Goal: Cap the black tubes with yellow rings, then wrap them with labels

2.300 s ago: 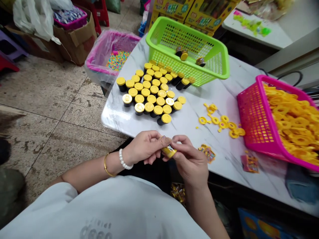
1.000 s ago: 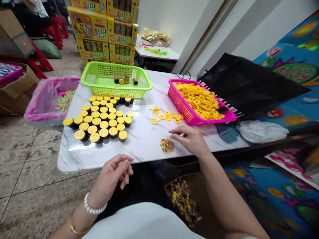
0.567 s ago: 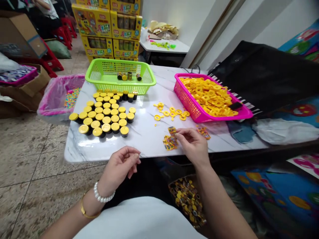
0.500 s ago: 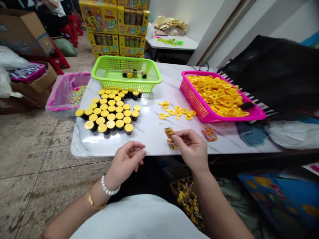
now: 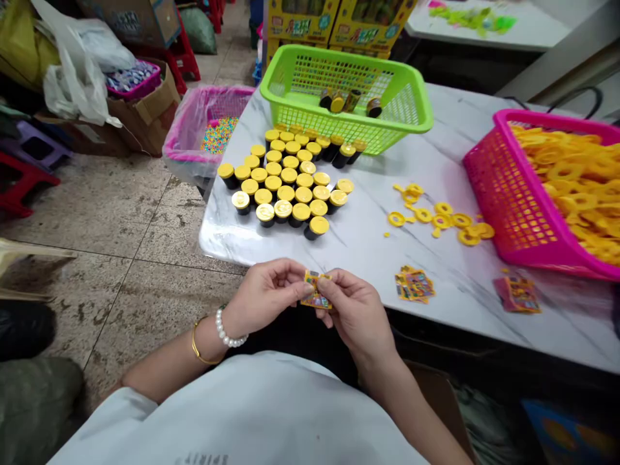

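In front of my body, both hands pinch a small colourful printed label (image 5: pixel 316 298) with yellow edges. My left hand (image 5: pixel 268 290), with a pearl bracelet and a gold bangle on its wrist, grips the label's left side. On its right side are the thumb and fingers of my right hand (image 5: pixel 357 310). To the right, a loose pile of similar labels (image 5: pixel 415 285) lies near the table's front edge. A neat stack of labels (image 5: pixel 520 294) sits farther right. Beyond my hands stand many small black tubs with yellow caps (image 5: pixel 285 193), grouped close together.
A green basket (image 5: pixel 339 124) holds several small tubs at the back. Yellow plastic ring pieces (image 5: pixel 443 219) lie loose beside a pink basket (image 5: pixel 527 213) full of more. A plastic-lined pink basket (image 5: pixel 186 145) with coloured beads stands left of the white table (image 5: pixel 368 258).
My right hand has brought a label from the pile to my left hand, which has closed on it too. The view has turned left and down.
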Tool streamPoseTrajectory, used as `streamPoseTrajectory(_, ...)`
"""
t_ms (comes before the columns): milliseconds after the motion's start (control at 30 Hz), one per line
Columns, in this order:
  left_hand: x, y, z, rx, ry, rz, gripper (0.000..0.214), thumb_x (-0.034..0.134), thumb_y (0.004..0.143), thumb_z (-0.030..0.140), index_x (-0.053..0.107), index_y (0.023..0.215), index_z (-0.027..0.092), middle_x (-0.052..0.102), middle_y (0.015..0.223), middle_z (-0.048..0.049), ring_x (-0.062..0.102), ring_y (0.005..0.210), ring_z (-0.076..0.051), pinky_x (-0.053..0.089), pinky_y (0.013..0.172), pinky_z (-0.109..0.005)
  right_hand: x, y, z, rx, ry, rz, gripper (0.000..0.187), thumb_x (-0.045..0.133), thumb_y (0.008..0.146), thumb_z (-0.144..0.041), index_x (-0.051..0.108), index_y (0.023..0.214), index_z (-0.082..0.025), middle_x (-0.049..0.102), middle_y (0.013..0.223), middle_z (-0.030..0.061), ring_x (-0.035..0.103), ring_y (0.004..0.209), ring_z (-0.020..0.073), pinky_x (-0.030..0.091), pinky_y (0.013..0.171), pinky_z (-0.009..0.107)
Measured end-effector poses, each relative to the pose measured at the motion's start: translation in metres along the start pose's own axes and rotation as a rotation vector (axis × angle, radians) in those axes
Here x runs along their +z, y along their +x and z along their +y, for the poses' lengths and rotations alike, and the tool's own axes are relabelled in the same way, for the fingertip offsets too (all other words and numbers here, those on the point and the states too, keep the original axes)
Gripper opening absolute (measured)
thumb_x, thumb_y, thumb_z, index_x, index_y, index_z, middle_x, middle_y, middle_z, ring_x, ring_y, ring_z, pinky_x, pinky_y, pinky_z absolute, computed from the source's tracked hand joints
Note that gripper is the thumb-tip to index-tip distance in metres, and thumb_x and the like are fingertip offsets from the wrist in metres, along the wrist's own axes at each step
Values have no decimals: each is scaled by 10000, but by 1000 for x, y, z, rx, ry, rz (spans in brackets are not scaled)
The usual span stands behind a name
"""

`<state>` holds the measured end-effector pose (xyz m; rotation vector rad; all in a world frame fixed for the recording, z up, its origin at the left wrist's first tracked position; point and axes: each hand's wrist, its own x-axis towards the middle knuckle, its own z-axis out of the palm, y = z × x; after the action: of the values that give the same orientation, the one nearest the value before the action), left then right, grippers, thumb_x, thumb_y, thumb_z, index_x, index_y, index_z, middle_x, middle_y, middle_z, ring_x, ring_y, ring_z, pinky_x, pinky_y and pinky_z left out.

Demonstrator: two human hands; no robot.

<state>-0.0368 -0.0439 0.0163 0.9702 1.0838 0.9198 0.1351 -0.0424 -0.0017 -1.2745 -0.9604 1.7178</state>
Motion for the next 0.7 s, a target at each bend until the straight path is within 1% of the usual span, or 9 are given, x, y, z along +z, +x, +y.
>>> streamPoseTrajectory(67,2,-5,-1,117,10,196,211,730,816,353,654,856,160,631,721,6,521,576,-77,430,548,-199,7,-1,2,-100,-63,102,385,762,804,-503,580,697,-181,589,460,-42,478,342,68,368,339,160)
streamPoseTrajectory(100,3,-8,-1,167,41,261,200,714,833,353,648,823,164,623,711,7,515,575,-78,433,553,-201,10,-2,2,-148,-99,136,378,745,824,-503,585,703,-183,587,454,-43,479,338,70,378,343,163)
streamPoseTrajectory(133,4,-10,-1,202,84,291,210,700,849,353,642,777,164,614,692,5,509,570,-80,434,555,-204,13,-3,3,-188,-132,160,369,733,838,-500,591,709,-185,586,451,-44,484,337,73,388,347,168)
streamPoseTrajectory(233,4,-16,-2,249,184,292,242,678,874,347,657,718,163,619,662,-5,513,566,-91,436,557,-216,17,-6,4,-283,-203,213,369,679,887,-504,618,713,-184,579,448,-40,485,337,82,402,346,182)
streamPoseTrajectory(333,4,-19,-3,269,194,293,221,673,888,345,696,761,165,636,671,-10,527,564,-93,443,565,-223,17,-9,5,-358,-288,249,387,617,934,-499,649,716,-180,592,470,-24,506,357,91,420,358,193)
streamPoseTrajectory(433,6,-22,-4,300,188,281,220,679,888,341,716,760,167,640,673,-18,536,569,-99,445,567,-229,15,-10,7,-441,-378,272,354,619,943,-460,655,717,-189,600,484,-29,524,369,97,428,373,198)
streamPoseTrajectory(533,7,-26,-4,340,163,349,176,697,876,326,714,786,176,641,711,-19,537,580,-101,443,561,-231,14,-11,9,-497,-453,299,312,616,953,-415,666,734,-199,598,491,-36,524,378,100,423,391,207)
streamPoseTrajectory(633,7,-29,-4,378,193,416,158,710,863,303,712,762,181,632,713,-21,548,617,-114,447,581,-239,12,-11,10,-571,-545,316,282,615,958,-370,668,734,-207,598,501,-37,531,403,108,431,431,225)
streamPoseTrajectory(700,7,-28,-4,369,238,373,161,722,848,304,735,748,179,642,699,-34,560,638,-129,447,593,-250,12,-11,9,-634,-612,300,250,615,957,-336,671,747,-212,599,510,-39,536,417,112,433,453,232)
